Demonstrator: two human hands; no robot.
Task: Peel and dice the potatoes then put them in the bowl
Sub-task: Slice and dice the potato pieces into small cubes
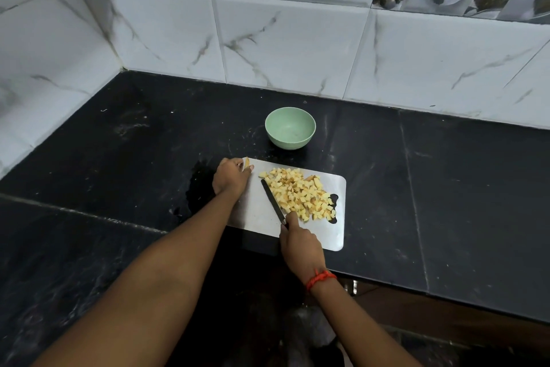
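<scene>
A heap of diced potato (300,194) lies on the right half of a steel cutting board (256,212) on the black counter. My right hand (299,243) grips the handle of a black knife (272,200), whose blade lies flat on the board along the left side of the heap. My left hand (230,176) rests on the board's far left corner, its fingers curled round a small potato piece (247,163). A pale green bowl (290,127) stands beyond the board, with nothing in it.
The black stone counter (431,182) meets white marble-look wall tiles (282,39) at the back and on the left. A wet patch (198,188) lies left of the board. The counter's front edge runs along the lower right.
</scene>
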